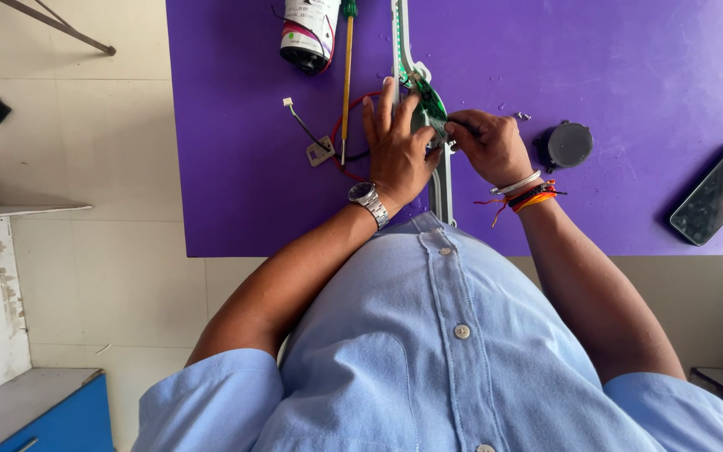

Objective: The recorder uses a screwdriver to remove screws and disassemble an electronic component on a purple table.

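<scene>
— Shirt (428, 351) closest, light blue. And the fingers?
— Left hand (397, 151) spread flat on the green circuit board (430, 105); right hand (489, 144) pinches its edge.
— Around that board?
— Grey rail (442, 180) beneath, screwdriver (347, 75) left, phone (717, 192) far right.

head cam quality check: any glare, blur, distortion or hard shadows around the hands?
Head view: even, bright light and only soft shadows under the left hand and right hand; hands and green circuit board are sharp, no motion blur; mild sheen on the phone screen and across the purple table; wide-angle stretch shows in the blue shirt filling the lower frame.
</scene>
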